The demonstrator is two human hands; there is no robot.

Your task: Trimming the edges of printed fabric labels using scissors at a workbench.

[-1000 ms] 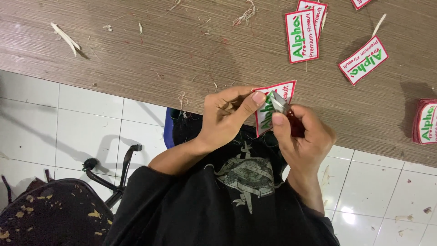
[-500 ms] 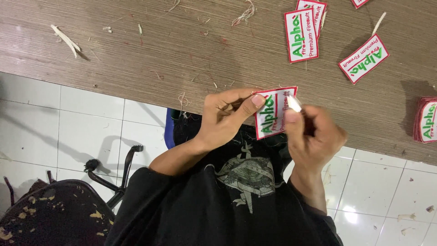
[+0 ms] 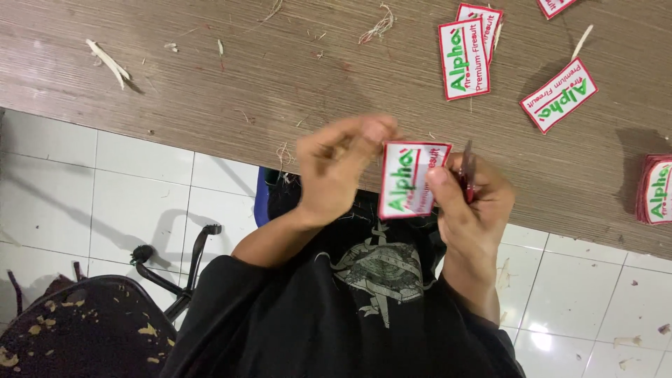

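Note:
A white rectangular embroidered patch (image 3: pixel 409 178) with a red border and green lettering is held upright over the table's near edge, between both hands. My left hand (image 3: pixel 336 171) is blurred, and its thumb and fingers pinch together at the patch's upper left corner. My right hand (image 3: pixel 472 203) presses its thumb on the patch's right side. It also grips small thread snips (image 3: pixel 467 164), whose metal blade points up just right of the patch.
More patches of the same kind lie on the brown wooden table (image 3: pixel 231 84): two overlapping (image 3: pixel 463 59), one tilted (image 3: pixel 558 96), and a stack (image 3: pixel 656 190) at the right edge. Thread scraps (image 3: pixel 378 24) and white offcuts (image 3: pixel 108 61) are scattered around. A worn chair (image 3: pixel 77 322) stands on the white tiles.
The patch has turned to face me fully and sits lower. My right thumb has come onto its right side, and my left fingers have shifted up to its top corner.

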